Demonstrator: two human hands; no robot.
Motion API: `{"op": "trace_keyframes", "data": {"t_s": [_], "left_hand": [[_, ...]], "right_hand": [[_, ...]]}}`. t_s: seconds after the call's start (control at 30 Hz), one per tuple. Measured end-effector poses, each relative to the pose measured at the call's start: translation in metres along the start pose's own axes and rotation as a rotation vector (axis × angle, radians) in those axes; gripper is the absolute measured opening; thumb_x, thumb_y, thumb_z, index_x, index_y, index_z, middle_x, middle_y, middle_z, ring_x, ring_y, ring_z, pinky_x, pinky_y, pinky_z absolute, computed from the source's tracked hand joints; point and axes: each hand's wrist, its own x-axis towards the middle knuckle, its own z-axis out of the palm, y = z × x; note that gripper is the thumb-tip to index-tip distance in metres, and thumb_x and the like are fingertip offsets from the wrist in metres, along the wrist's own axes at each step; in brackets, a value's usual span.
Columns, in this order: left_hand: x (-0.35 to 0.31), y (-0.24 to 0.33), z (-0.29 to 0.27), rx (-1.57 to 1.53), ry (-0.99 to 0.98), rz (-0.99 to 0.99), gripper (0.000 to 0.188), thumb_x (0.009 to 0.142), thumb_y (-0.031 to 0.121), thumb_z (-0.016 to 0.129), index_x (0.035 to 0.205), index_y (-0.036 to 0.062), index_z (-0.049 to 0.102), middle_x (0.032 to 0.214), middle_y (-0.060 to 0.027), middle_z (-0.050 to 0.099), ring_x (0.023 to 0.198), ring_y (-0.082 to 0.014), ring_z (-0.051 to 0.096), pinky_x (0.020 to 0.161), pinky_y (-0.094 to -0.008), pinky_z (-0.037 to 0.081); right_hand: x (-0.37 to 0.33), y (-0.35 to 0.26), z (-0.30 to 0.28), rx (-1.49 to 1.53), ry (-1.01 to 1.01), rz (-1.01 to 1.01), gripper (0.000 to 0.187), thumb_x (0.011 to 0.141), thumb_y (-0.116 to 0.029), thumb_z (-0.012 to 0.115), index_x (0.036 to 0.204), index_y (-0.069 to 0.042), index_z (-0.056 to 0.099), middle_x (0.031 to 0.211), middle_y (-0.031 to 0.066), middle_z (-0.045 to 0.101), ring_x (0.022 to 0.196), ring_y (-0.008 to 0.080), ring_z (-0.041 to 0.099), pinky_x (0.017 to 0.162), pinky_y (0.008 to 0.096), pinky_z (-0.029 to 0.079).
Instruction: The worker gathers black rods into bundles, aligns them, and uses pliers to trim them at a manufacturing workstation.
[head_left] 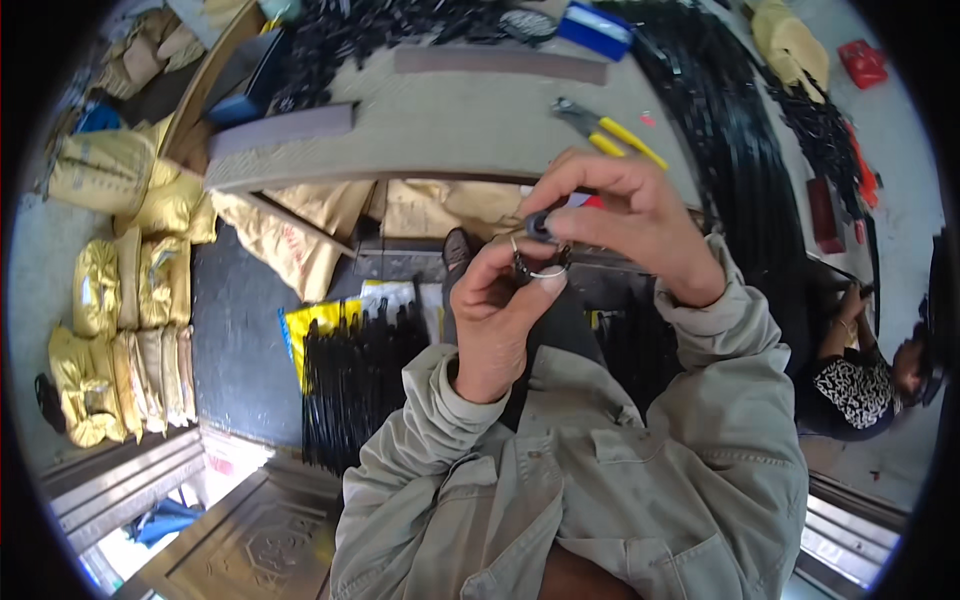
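left hand [497,312] pinches dark loop [519,262], right hand [622,215] dark round piece [541,225]; probably light, stiffish; hold by rims.

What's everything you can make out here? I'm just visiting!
Small round part: one, dark, centre
Thin strand: one, mostly black, just below it
Worktable: one, grey, top centre
Cutters: one, yellow-handled, on the worktable
Flat bars: two, greyish purple, on the worktable
Small pieces: too many to count, black, worktable's far side
Boxes: two, blue, far edge and left end
Long strips: many, black, worktable's right
Strip bundle: one, black, lower left of centre
Sacks: many, yellow-tan, left
Carved panel: one, brown, lower left
Other person: one, dark patterned clothing, right
Sleeves: two, pale grey-green, lower centre
Left hand: one, bare, holding the strand
Right hand: one, bare, pinching the part
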Motion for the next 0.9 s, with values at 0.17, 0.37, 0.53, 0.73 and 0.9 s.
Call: {"op": "trace_keyframes", "data": {"t_s": [0.17,0.37,0.53,0.73,0.9], "left_hand": [[-0.017,-0.018,0.028,0.057,-0.029,-0.003,0.024,0.074,-0.008,0.063,0.096,0.0009,0.058,0.091,-0.0018,0.058,0.082,-0.0066,0.052,0.072,-0.0197,0.042],[-0.032,-0.03,0.059,0.081,-0.07,0.047,0.022,0.075,-0.007,0.063,0.095,0.0014,0.058,0.091,-0.0014,0.058,0.082,-0.0062,0.052,0.072,-0.0195,0.042],[-0.035,-0.045,0.075,0.177,-0.101,0.041,0.021,0.075,-0.007,0.063,0.093,0.0018,0.058,0.089,-0.0005,0.057,0.081,-0.0057,0.051,0.072,-0.0192,0.042],[-0.035,-0.062,0.091,0.172,-0.125,-0.001,0.021,0.075,-0.008,0.064,0.092,0.0021,0.058,0.087,0.0005,0.055,0.079,-0.0052,0.05,0.071,-0.0183,0.041],[-0.035,-0.066,0.095,0.195,-0.125,-0.016,0.021,0.074,-0.008,0.064,0.092,0.0021,0.057,0.088,0.0005,0.055,0.079,-0.0047,0.049,0.07,-0.0175,0.04]], "right_hand": [[-0.044,-0.004,-0.02,-0.079,0.042,-0.138,0.013,0.078,-0.004,0.06,0.089,0.003,0.062,0.084,0.0053,0.056,0.08,0.0126,0.052,0.074,0.0242,0.04],[-0.077,0.004,-0.033,-0.307,0.172,-0.349,0.01,0.077,-0.006,0.061,0.085,0.0,0.063,0.08,0.0046,0.057,0.082,0.0155,0.051,0.083,0.0294,0.036],[-0.101,0.004,-0.053,-0.547,0.221,-0.484,0.009,0.076,-0.008,0.063,0.084,-0.003,0.064,0.08,0.0037,0.06,0.087,0.0163,0.051,0.091,0.036,0.031],[-0.116,0.019,-0.077,-0.37,0.194,-0.506,0.01,0.074,-0.009,0.066,0.084,-0.006,0.066,0.083,0.0033,0.065,0.095,0.0183,0.053,0.101,0.0424,0.021],[-0.119,0.029,-0.081,-0.093,0.161,-0.452,0.007,0.073,-0.009,0.067,0.08,-0.008,0.064,0.086,0.0037,0.066,0.097,0.0193,0.054,0.103,0.0433,0.019]]}}
